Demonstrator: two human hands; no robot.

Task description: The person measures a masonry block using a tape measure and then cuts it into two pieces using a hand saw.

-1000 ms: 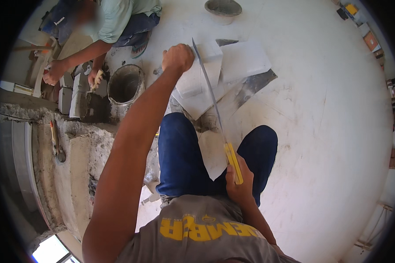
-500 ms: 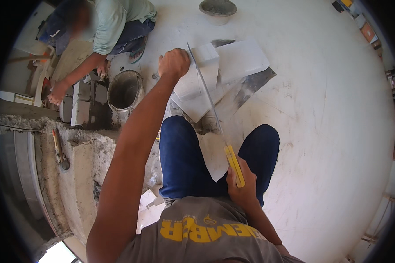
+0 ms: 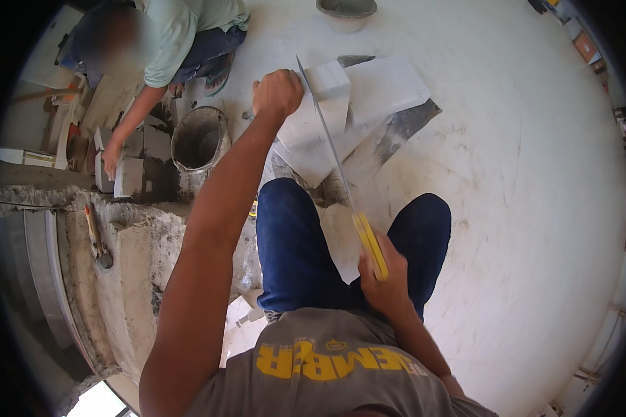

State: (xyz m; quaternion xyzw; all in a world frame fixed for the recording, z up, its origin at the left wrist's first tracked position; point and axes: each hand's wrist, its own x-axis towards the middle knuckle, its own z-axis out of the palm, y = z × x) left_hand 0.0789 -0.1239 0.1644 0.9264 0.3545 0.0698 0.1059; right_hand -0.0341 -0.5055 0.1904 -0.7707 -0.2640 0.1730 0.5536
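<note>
My right hand (image 3: 388,283) grips the yellow handle of a handsaw (image 3: 371,244) between my knees. The saw's long thin blade runs away from me across a pale block (image 3: 335,111). Closed over the far left end of that block is my left hand (image 3: 278,93), its fingertips mostly hidden. Under the block lies another pale slab, and a flat white slab (image 3: 386,87) rests close by on its right.
At the far left a co-worker crouches, one hand (image 3: 111,158) on small pale blocks. A mortar-stained bucket (image 3: 200,140) stands between us; a basin (image 3: 348,8) sits farther back. A trowel-like tool (image 3: 96,236) lies on the rough ledge at left.
My right hand and the saw have moved forward, away from me. My left hand stays on the block. The co-worker's hand has shifted right onto the small blocks.
</note>
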